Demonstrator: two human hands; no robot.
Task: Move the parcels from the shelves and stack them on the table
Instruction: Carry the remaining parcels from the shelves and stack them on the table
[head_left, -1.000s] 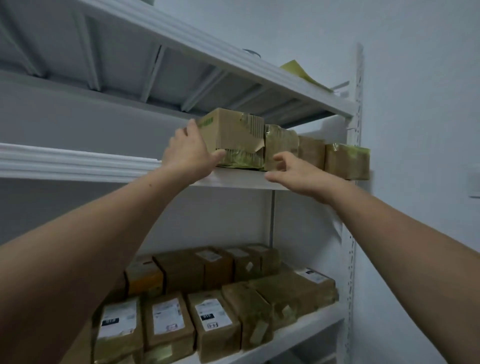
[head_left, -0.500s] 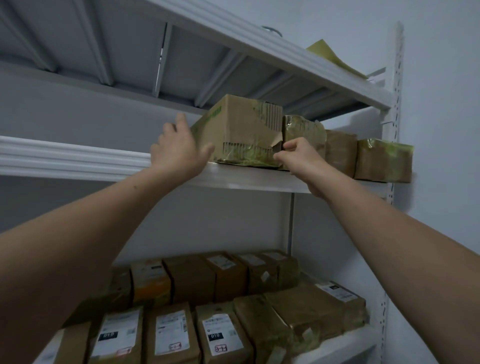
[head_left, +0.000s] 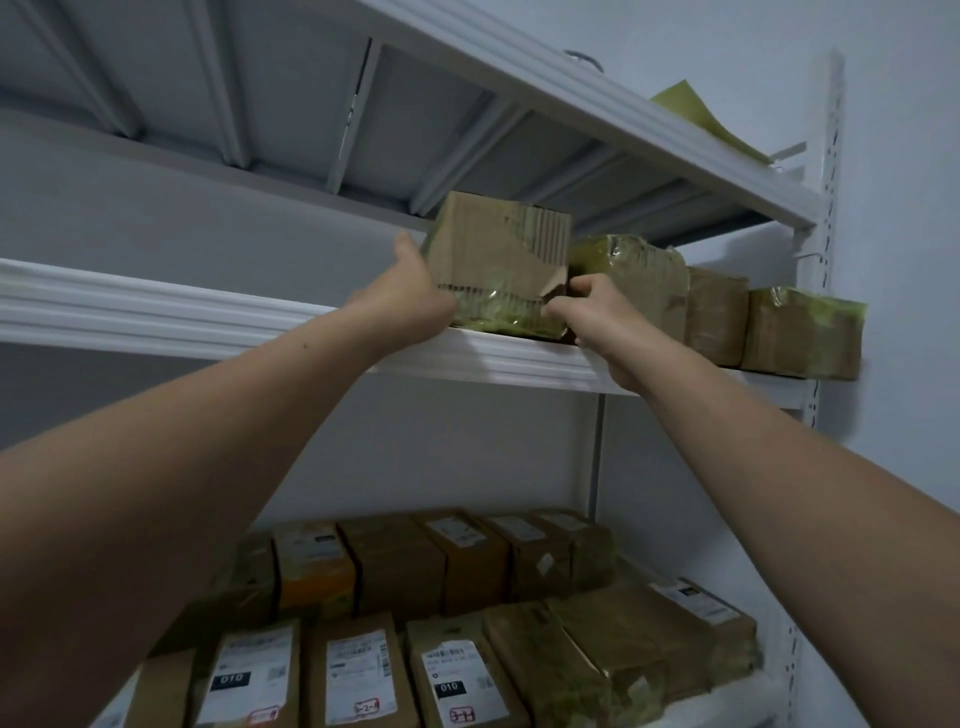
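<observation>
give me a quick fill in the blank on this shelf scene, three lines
The left hand and right hand grip a torn parcel on the ____ shelf.
Right of it on that shelf stand ____ more parcels.
The parcels with white labels lie ____ that shelf.
Missing words: middle, three, below.

From my station I see of the person only two bare arms. Left hand (head_left: 410, 304) bare; right hand (head_left: 595, 322), to the right of the left hand, bare too. Left forearm (head_left: 208, 467) and right forearm (head_left: 753, 467), both below the left hand, bare to the frame edge. Small dark speck on left forearm, just below the left hand.
</observation>
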